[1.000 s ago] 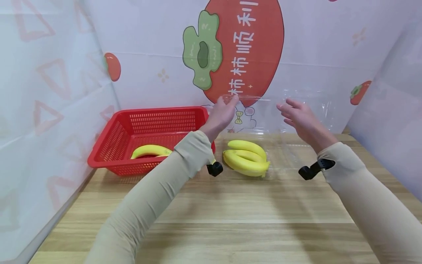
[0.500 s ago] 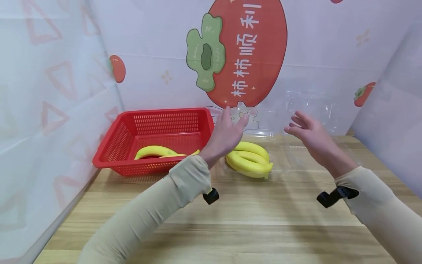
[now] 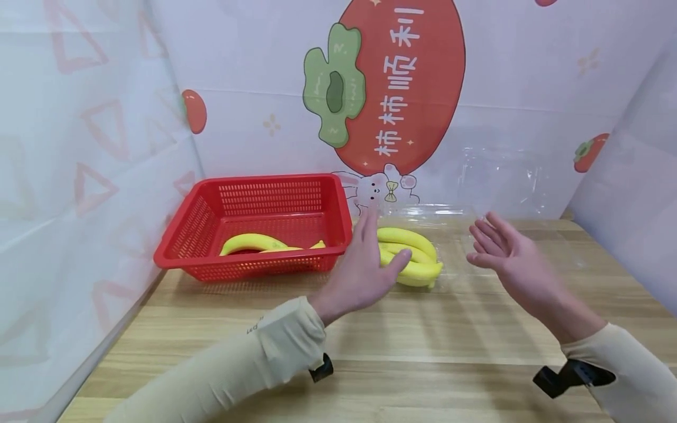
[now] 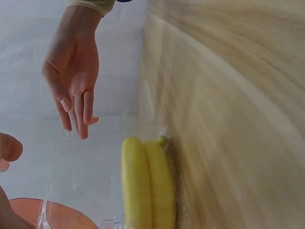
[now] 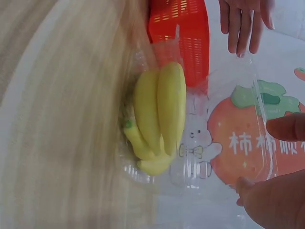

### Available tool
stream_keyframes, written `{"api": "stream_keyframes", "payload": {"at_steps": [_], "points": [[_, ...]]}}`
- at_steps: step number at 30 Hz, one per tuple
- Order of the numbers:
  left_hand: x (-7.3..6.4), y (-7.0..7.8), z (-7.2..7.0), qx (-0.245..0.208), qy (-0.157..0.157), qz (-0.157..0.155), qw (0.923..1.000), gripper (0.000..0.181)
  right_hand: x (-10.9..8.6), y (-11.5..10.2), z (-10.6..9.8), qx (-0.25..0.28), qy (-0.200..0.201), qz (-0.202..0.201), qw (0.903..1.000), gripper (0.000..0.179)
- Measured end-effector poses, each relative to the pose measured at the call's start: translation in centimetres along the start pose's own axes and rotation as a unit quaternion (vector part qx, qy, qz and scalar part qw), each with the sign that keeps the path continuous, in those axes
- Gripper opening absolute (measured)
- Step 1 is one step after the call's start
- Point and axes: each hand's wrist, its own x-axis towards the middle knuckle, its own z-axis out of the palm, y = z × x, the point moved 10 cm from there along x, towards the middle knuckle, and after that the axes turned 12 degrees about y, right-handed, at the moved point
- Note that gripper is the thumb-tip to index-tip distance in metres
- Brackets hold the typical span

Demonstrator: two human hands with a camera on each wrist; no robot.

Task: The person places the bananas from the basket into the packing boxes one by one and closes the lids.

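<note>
Several yellow bananas (image 3: 411, 237) lie in a clear plastic clamshell box (image 5: 138, 177) on the table, its lid raised over them; the lid's edge (image 5: 260, 102) shows in the right wrist view. On the left side of the box, my left hand (image 3: 365, 273) is held with fingers straight and thumb apart, overlapping part of the bananas in the head view. My right hand (image 3: 520, 264) faces it from the right side, palm inward, fingers lightly bent. Both hands have their fingertips close to the lid's sides, gripping nothing.
A red plastic basket (image 3: 254, 261) with bananas (image 3: 252, 241) inside stands at the back left. Another clear clamshell box (image 3: 502, 176) stands with its lid up at the back right. Printed cloth walls (image 3: 248, 111) enclose the wooden table (image 3: 402, 335).
Both hands have come down and back toward the body, the right one also moving rightward. The lid's upper edge between them has sunk. Basket and bananas have stayed in place.
</note>
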Motion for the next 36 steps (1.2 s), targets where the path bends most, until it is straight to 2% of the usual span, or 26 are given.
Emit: {"api": "stream_keyframes", "payload": {"at_steps": [3,7,10,14,18,25,31,36], "points": [[-1.4,-0.5,0.4,-0.015,-0.006,0.008,0.9998,0.103,-0.8,0.8,0.2,0.022,0.002,-0.002,0.9997,0.103],[-2.8,-1.2,1.3,-0.027,-0.020,0.024,0.9991,0.101,-1.7,2.1,0.2,0.013,0.009,0.000,0.9999,0.101],[-3.9,-2.0,2.1,0.005,-0.041,0.028,0.9988,0.099,-2.5,3.2,0.1,-0.037,0.016,-0.002,0.9992,0.098],[-5.2,-2.9,3.3,0.069,-0.072,0.042,0.9941,0.098,-3.5,4.3,0.3,-0.102,0.019,-0.004,0.9946,0.096],[-5.9,-3.6,3.9,0.100,-0.086,0.053,0.9898,0.098,-4.0,5.2,0.8,-0.125,0.016,0.002,0.9921,0.095],[-6.1,-4.0,4.1,0.111,-0.086,0.054,0.9886,0.096,-4.1,5.6,1.2,-0.130,0.017,0.005,0.9913,0.093],[-5.0,-4.5,3.2,0.103,-0.057,0.044,0.9920,0.095,-4.0,5.6,0.9,-0.136,0.029,0.009,0.9902,0.090],[-4.2,-5.3,2.9,0.100,-0.051,0.026,0.9933,0.093,-3.7,5.5,0.9,-0.138,0.032,0.014,0.9898,0.087]]}}
